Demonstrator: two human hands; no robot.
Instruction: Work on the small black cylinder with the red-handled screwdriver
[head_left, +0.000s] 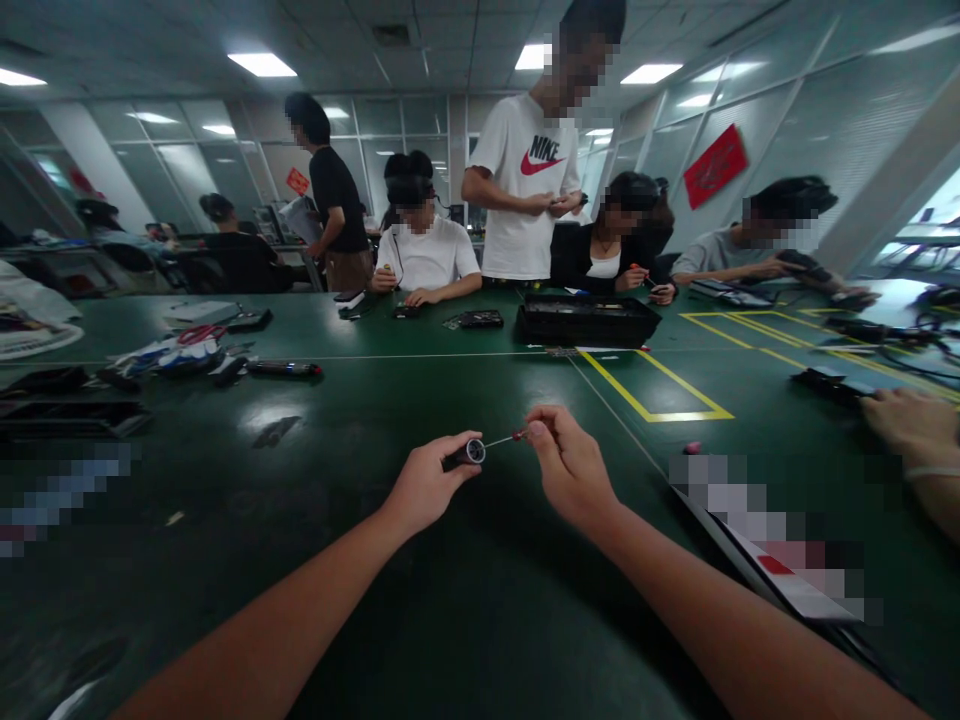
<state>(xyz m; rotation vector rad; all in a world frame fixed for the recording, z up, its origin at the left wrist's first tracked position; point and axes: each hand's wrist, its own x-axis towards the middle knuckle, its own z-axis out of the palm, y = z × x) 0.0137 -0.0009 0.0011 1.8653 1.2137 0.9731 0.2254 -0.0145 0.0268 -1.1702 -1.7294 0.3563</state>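
Note:
My left hand point(433, 484) is closed around a dark cylinder point(474, 452) whose round, light-rimmed end faces right. Between the fingertips of my right hand point(564, 458) is a small screwdriver point(517, 436) with a red handle. Its thin shaft points left, and the tip reaches the cylinder's open end; whether it touches anything inside is too small to tell. Both hands are held above the green table point(480, 620). What the cylinder belongs to cannot be made out.
A long black tray-like case point(589, 322) stands across the table. To the left lie a dark pen-shaped tool point(285, 369) and a pile with red-handled scissors point(201, 335). A co-worker's hand point(911, 425) rests at the right, near a white printed sheet point(795, 570). Several people work opposite.

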